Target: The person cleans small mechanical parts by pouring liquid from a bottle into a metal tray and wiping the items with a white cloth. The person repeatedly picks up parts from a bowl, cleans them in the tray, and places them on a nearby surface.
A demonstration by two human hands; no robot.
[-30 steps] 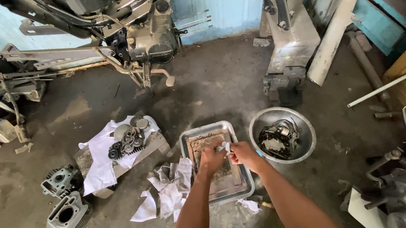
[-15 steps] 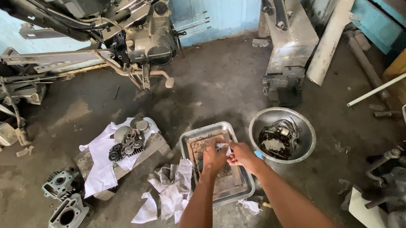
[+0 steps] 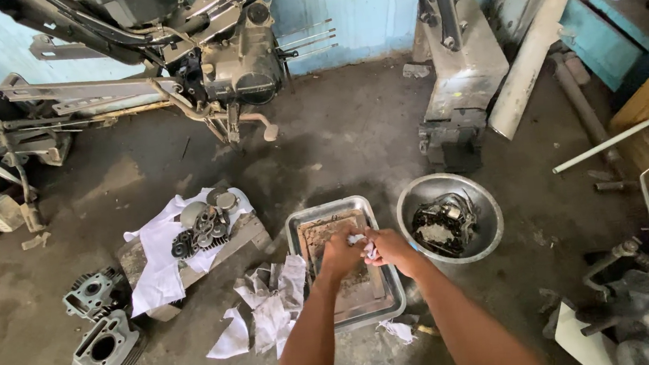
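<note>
Both hands meet over a rectangular metal tray (image 3: 302, 223) on the concrete floor (image 3: 352, 140). The left hand (image 3: 339, 255) and right hand (image 3: 388, 249) each have their grip clamped on a small white rag (image 3: 360, 242) held between them, just above the tray's rusty, wet bottom. Directly right of the grip stands a round steel bowl (image 3: 486, 208) holding a dark engine part (image 3: 441, 225). Left of the grip lie crumpled white rags (image 3: 272, 310), touching the tray's edge. Further left, small engine parts (image 3: 203, 222) rest on a white cloth (image 3: 156, 258). Two cylinder blocks (image 3: 102, 339) sit well apart at far left
</note>
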